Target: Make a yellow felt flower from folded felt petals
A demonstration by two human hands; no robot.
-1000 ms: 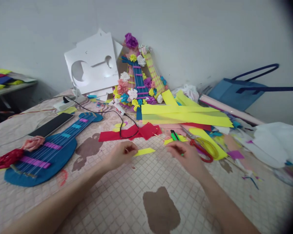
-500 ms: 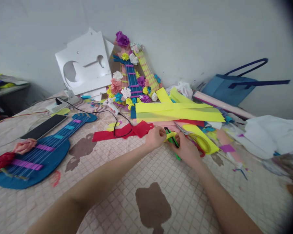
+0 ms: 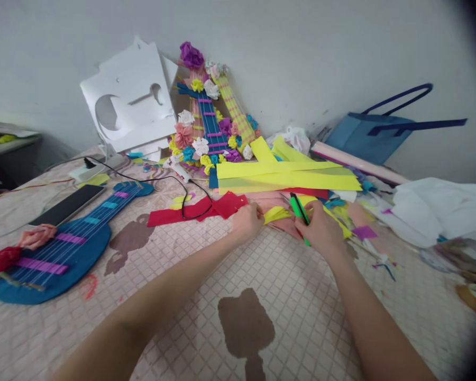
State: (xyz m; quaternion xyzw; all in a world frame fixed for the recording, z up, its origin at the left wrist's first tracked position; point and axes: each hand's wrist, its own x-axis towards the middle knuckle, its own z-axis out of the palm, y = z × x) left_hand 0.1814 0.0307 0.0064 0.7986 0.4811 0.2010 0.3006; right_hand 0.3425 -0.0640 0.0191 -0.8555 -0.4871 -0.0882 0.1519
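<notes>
Worktop carries the spread, with a white board leaning at the back, probably to save room. The blue guitar lies flat on the left, apart from the clutter, perhaps to spare it knocks. Yellow sheets are piled ahead, seemingly for easy reach. The right hand has its fingers wrapped round a green cutter, tilted, likely for control. The left hand curls its fingers beside a yellow scrap; whether they pinch it, I cannot tell.

Cutter grn/blk, paper strips ylw, guitar blue w/ purple + lt-blue bars, tablecloth pale w/ grid.
</notes>
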